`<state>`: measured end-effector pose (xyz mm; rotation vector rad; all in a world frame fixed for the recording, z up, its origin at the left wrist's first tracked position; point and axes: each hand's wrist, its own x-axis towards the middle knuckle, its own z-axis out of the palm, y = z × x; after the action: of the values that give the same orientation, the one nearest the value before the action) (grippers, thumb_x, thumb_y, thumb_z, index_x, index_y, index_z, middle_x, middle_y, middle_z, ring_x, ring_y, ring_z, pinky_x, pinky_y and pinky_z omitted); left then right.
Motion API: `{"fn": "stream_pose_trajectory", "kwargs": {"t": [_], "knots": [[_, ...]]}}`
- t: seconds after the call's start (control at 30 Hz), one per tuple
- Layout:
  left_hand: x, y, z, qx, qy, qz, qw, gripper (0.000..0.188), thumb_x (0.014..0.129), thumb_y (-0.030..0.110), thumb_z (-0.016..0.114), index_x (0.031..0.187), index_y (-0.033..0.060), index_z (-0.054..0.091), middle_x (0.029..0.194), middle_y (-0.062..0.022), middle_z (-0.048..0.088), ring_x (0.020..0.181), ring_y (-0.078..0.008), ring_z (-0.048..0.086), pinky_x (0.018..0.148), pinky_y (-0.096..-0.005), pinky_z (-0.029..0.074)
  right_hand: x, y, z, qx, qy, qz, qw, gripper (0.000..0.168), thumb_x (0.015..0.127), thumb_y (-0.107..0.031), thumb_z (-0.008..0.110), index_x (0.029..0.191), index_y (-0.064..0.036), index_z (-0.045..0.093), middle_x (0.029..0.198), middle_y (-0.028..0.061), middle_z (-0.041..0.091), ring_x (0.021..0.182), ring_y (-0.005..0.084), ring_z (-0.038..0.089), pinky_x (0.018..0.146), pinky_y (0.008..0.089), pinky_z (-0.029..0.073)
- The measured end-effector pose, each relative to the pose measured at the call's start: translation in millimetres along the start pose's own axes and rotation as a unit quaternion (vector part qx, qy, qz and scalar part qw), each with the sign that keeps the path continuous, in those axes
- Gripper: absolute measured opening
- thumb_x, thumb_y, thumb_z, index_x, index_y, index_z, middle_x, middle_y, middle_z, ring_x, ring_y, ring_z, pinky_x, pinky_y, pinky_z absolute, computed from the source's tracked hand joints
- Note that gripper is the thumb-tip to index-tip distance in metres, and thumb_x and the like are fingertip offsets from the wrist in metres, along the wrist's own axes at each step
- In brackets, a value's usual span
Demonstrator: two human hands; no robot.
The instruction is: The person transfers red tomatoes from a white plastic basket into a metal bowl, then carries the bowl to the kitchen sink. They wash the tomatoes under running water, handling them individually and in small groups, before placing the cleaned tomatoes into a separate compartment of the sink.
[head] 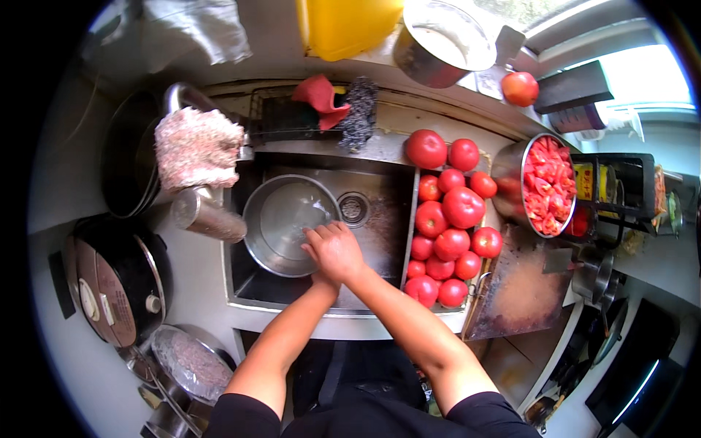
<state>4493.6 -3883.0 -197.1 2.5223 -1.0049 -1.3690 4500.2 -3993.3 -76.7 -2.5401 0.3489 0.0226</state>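
My right hand (335, 249) lies palm down over the right rim of a round metal basin (290, 189), fingers slightly spread. Nothing shows in it, though its palm is hidden. Beneath it, my left hand (327, 282) is mostly covered; only the part near the wrist shows. Clear water (287, 219) appears to stand in the basin. The basin rests in a stainless steel sink (383, 230), left of the drain strainer (353, 209). Over the sink's left side reaches a metal faucet (208, 214) with a fuzzy pink cloth (197, 148) draped on it.
Several red tomatoes (452, 243) are heaped right of the sink. Beyond them stand a pot of cut tomatoes (547, 186) and a stained board (520, 284). A wire rack (263, 112) holds a red cloth (323, 101). At left sits a rice cooker (118, 279).
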Motion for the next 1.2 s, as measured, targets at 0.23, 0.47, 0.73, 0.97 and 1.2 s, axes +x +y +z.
{"fn": "stream_pose_trajectory", "kwargs": {"t": [0.23, 0.47, 0.73, 0.97, 1.2], "knots": [[-33, 8, -45, 0.07, -0.145, -0.008, 0.987, 0.063, 0.103, 0.039, 0.054, 0.158, 0.0107, 0.044, 0.162, -0.0212, 0.045, 0.145, -0.0357, 0.049, 0.117, -0.0546, 0.04, -54, -10, -33, 0.143, 0.161, 0.147, 0.965, 0.019, 0.095, -0.023, 0.071, 0.107, -0.008, 0.073, 0.095, 0.0113, 0.068, 0.09, 0.0347, 0.069, 0.077, 0.0464, 0.055], [-80, -4, -74, 0.147, -0.121, -0.142, 0.971, 0.077, 0.099, 0.047, 0.06, 0.163, 0.0119, 0.036, 0.157, -0.0231, 0.051, 0.142, -0.0404, 0.053, 0.116, -0.0552, 0.041, -102, -15, -41, 0.221, 0.171, 0.225, 0.933, 0.018, 0.097, -0.023, 0.071, 0.104, -0.007, 0.073, 0.101, 0.0104, 0.068, 0.092, 0.0348, 0.07, 0.077, 0.0454, 0.057], [-21, -72, -8, 0.198, -0.103, -0.12, 0.967, 0.076, 0.102, 0.055, 0.056, 0.163, 0.0144, 0.039, 0.163, -0.0143, 0.049, 0.148, -0.0377, 0.048, 0.121, -0.0503, 0.037, -117, -7, -56, 0.283, 0.165, 0.24, 0.914, 0.022, 0.101, -0.026, 0.067, 0.114, -0.009, 0.073, 0.11, 0.0109, 0.068, 0.1, 0.0357, 0.069, 0.083, 0.0442, 0.056], [-3, -22, -13, -0.025, -0.182, -0.076, 0.98, 0.05, 0.102, 0.037, 0.061, 0.148, 0.0159, 0.06, 0.151, -0.0176, 0.058, 0.138, -0.0399, 0.053, 0.115, -0.044, 0.043, -143, 7, -76, 0.303, 0.194, 0.266, 0.894, 0.021, 0.1, -0.021, 0.068, 0.116, -0.007, 0.073, 0.114, 0.0116, 0.069, 0.103, 0.0338, 0.07, 0.086, 0.0408, 0.056], [-136, 169, -117, -0.159, 0.101, 0.265, 0.946, 0.047, 0.099, 0.009, 0.064, 0.145, 0.0174, 0.057, 0.118, -0.0205, 0.065, 0.107, -0.0418, 0.065, 0.092, -0.0469, 0.054, -192, 32, -123, 0.202, 0.329, 0.235, 0.892, 0.02, 0.093, -0.011, 0.075, 0.11, -0.003, 0.073, 0.106, 0.0143, 0.071, 0.099, 0.0335, 0.07, 0.087, 0.0424, 0.056]]}}
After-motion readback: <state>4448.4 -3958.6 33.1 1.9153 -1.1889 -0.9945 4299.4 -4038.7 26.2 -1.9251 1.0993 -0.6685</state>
